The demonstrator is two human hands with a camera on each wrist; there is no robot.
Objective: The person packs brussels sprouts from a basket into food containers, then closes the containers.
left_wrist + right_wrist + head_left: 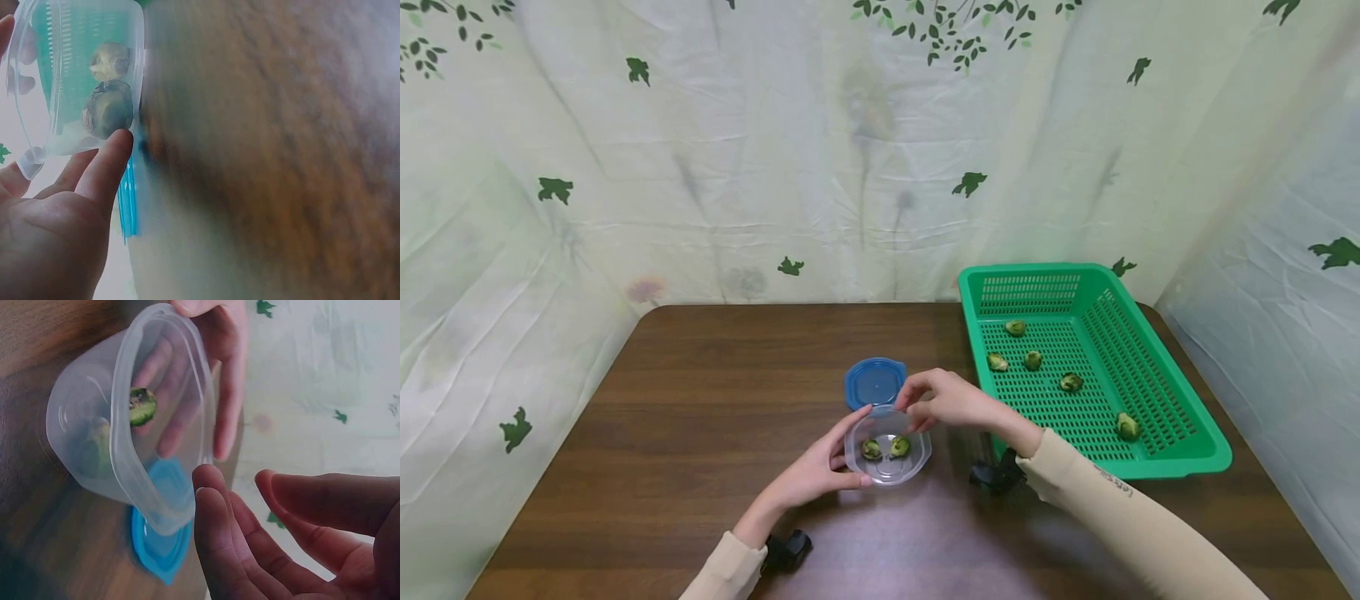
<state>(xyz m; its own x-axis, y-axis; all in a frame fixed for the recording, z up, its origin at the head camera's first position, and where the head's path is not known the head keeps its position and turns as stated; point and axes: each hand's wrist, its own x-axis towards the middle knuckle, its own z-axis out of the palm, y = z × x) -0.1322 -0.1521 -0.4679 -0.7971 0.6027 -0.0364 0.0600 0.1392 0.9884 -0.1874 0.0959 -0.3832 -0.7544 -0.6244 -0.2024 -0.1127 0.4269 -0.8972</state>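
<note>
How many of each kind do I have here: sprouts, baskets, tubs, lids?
Green basket: 1
Clear tub: 1
Blue lid: 1
Sprouts: 7 (5 in the basket, 2 in the tub)
Total: 10

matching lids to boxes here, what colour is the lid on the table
Blue; the lid shows best in the head view.

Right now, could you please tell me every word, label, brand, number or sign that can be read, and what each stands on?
Right sleeve: a short run of dark lettering, too small and blurred to read.
Clear container, blue lid, green basket: no text that I can read.
</note>
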